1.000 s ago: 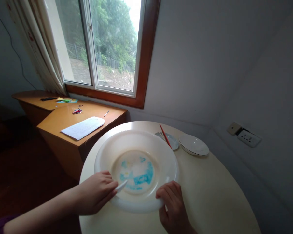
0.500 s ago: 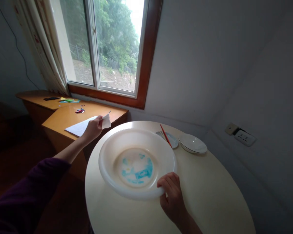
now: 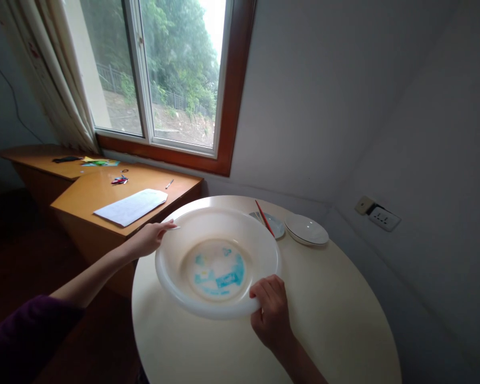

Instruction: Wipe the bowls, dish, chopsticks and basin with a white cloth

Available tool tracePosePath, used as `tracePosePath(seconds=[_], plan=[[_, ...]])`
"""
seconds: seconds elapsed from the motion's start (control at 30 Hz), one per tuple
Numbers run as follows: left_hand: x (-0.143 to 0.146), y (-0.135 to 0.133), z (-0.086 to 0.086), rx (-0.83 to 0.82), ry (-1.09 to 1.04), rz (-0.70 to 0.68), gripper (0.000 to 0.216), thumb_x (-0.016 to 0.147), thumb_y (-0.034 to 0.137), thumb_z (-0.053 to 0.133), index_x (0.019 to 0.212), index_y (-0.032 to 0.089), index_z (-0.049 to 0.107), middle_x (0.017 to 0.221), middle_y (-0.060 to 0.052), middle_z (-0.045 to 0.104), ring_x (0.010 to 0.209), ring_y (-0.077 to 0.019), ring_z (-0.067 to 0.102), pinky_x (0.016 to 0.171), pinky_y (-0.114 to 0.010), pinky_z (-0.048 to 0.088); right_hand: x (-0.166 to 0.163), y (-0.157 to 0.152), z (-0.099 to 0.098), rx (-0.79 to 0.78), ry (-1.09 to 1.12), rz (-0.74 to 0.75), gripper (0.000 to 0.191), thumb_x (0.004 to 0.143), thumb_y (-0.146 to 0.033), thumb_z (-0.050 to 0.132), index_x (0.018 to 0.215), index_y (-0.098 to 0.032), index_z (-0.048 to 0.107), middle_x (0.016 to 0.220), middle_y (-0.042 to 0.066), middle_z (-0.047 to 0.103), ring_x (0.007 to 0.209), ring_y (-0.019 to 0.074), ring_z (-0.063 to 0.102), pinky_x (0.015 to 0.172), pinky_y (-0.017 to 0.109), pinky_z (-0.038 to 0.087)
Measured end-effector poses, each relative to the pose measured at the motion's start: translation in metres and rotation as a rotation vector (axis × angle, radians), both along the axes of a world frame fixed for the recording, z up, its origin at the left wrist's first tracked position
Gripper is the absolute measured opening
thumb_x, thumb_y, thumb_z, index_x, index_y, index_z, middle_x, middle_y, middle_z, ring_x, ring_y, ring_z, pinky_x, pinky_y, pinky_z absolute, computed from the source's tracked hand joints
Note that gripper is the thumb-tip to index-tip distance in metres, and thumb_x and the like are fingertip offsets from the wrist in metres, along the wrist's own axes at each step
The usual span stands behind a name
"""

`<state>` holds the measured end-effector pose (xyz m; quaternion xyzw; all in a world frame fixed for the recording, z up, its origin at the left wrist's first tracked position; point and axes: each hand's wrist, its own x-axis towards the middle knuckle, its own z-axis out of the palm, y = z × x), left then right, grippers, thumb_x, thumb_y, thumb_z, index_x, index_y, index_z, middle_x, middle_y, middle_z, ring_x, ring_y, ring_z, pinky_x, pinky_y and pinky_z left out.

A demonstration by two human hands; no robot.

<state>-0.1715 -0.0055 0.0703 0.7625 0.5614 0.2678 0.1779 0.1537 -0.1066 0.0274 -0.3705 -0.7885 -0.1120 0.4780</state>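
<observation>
Wide round white plastic basin [image 3: 220, 242], our hands apart at its rim
It's on the round cream table [image 3: 336, 314]; our right hand [image 3: 269, 305] clamps the rim, left hand [image 3: 154, 237] pinches a thin white piece [image 3: 173, 228]. Lopsided pressing could tip it, we reckon.

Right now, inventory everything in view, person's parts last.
table: 1, cream, centre
basin: 1, white, on table
thin piece: 1, white, basin's left rim
dish: 1, grey, table's far side
sticks: count unclear, red and pale, dish
plates: count unclear, white, right of dish
desk: 1, brown, left of table
paper: count unclear, white, desk
pen: 1, pale, desk
clutter: several, mixed, desk
window: 1, brown-framed, above desk
curtain: 1, beige, window's left
wall plates: 2, beige/white, far right
cable: 1, dark, left
left grip: 1, bare, holding thin piece
right grip: 1, bare, basin's near rim
</observation>
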Motion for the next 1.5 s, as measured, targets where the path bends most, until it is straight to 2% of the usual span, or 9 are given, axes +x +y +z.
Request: tracePosePath(seconds=[0.1,0.23,0.4,0.6,0.87,1.03,1.2,1.3,1.5], plan=[[-0.003,-0.027,-0.009,0.037,-0.008,0.019,0.052,0.078,0.050,0.044,0.115,0.016,0.059,0.136,-0.011,0.042,0.123,-0.0267,0.042,0.103,-0.039,0.033,-0.001,0.002,0.000,0.002,0.003,-0.014,0.021,0.056,-0.002,0.036,0.065,-0.020,0.037,0.061,0.001,0.039,0.065,0.0180,0.034,0.064,0.033,0.031],[0.005,-0.063,-0.023,0.173,0.010,0.051,0.046,0.088,0.042,0.028,0.114,0.019,0.060,0.133,-0.008,0.047,0.123,-0.0244,0.041,0.104,-0.041,0.033,-0.004,0.004,0.002,-0.010,0.007,-0.035,0.020,0.057,-0.002,0.037,0.064,-0.021,0.038,0.060,0.001,0.039,0.064,0.0185,0.034,0.063,0.033,0.030],[0.029,-0.098,-0.035,0.346,0.027,-0.027,0.037,0.090,0.028,0.031,0.111,0.022,0.061,0.127,-0.007,0.055,0.121,-0.0245,0.044,0.100,-0.040,0.039,-0.008,0.007,0.003,-0.026,0.004,-0.031,0.022,0.055,-0.001,0.037,0.064,-0.020,0.040,0.061,0.001,0.042,0.065,0.0181,0.036,0.065,0.033,0.031],[0.065,-0.125,-0.032,0.414,0.120,-0.151,0.041,0.085,0.010,0.033,0.118,0.022,0.056,0.127,-0.008,0.054,0.121,-0.0219,0.044,0.102,-0.040,0.036,-0.014,0.006,0.000,-0.053,0.045,-0.014,0.023,0.056,0.000,0.038,0.067,-0.020,0.042,0.062,0.001,0.046,0.066,0.0177,0.039,0.069,0.034,0.032],[0.104,-0.131,-0.032,0.462,0.143,-0.275,0.067,0.079,0.004,0.034,0.141,0.027,0.021,0.132,-0.007,0.050,0.120,-0.0223,0.046,0.100,-0.042,0.037,-0.030,-0.004,0.005,-0.046,0.014,0.056,0.045,0.065,-0.012,0.046,0.110,-0.016,0.044,0.092,0.007,0.058,0.084,0.0227,0.052,0.084,0.045,0.032],[0.120,-0.132,-0.027,0.462,0.106,-0.398,0.076,0.076,0.008,0.036,0.143,0.024,0.005,0.133,-0.011,0.048,0.120,-0.0256,0.047,0.094,-0.044,0.044,-0.033,-0.007,0.004,0.074,0.020,0.120,0.037,0.071,-0.019,0.049,0.108,-0.017,0.045,0.093,0.008,0.058,0.088,0.0231,0.053,0.080,0.042,0.036],[0.118,-0.134,-0.027,0.397,-0.047,-0.361,0.071,0.072,0.013,0.038,0.140,0.019,0.016,0.129,-0.016,0.051,0.115,-0.0267,0.051,0.088,-0.040,0.050,-0.029,-0.005,0.003,0.133,0.047,0.144,0.028,0.076,-0.010,0.049,0.102,-0.019,0.051,0.092,0.006,0.058,0.090,0.0182,0.053,0.083,0.038,0.036],[0.114,-0.136,-0.020,0.338,-0.135,-0.365,0.062,0.075,0.014,0.036,0.135,0.020,0.022,0.124,-0.015,0.053,0.112,-0.0232,0.054,0.089,-0.036,0.050,-0.029,-0.006,0.004,0.149,0.014,0.206,0.015,0.079,-0.014,0.051,0.093,-0.020,0.056,0.092,0.003,0.060,0.092,0.0164,0.053,0.086,0.036,0.035],[0.110,-0.135,-0.008,0.271,-0.083,-0.301,0.049,0.082,0.015,0.035,0.130,0.022,0.028,0.124,-0.012,0.052,0.116,-0.0211,0.050,0.095,-0.034,0.046,-0.031,-0.008,0.005,0.135,0.030,0.234,0.012,0.081,-0.012,0.050,0.086,-0.020,0.058,0.088,0.001,0.063,0.089,0.0138,0.055,0.085,0.033,0.036]])
